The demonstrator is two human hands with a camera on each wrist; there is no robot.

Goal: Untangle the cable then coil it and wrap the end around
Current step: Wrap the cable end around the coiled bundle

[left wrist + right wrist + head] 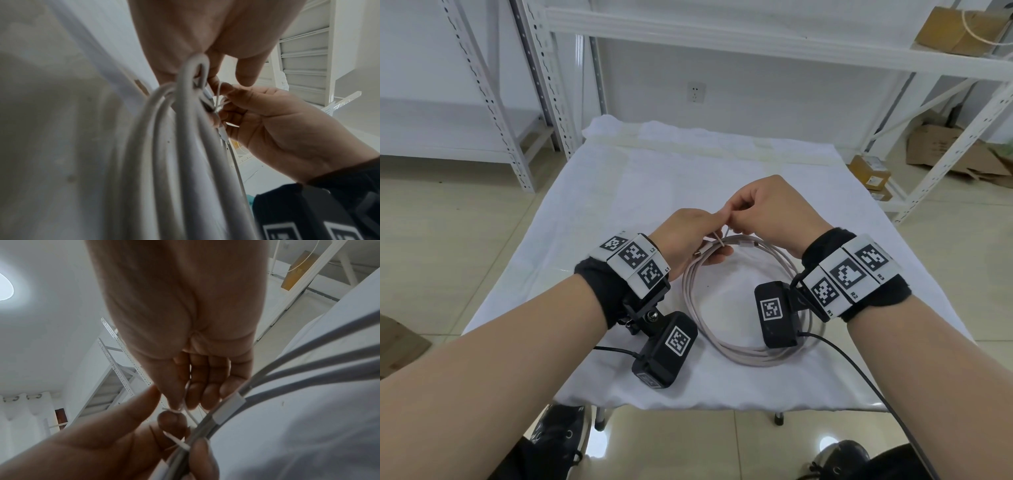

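A pale cable lies coiled in several loops on the white-covered table. My left hand grips the far side of the coil, fingers curled round the bundled strands, and a metal plug end sticks out by the palm. A thin white tie goes round the bundle at that spot. My right hand pinches the tie's ends between thumb and forefinger, close against the left hand. A short white sleeve sits on one strand beside the right hand.
White metal shelving stands behind and on both sides of the table. Cardboard boxes sit on the floor and shelves at the right. The table's near edge is just below my wrists, with my shoes beneath it.
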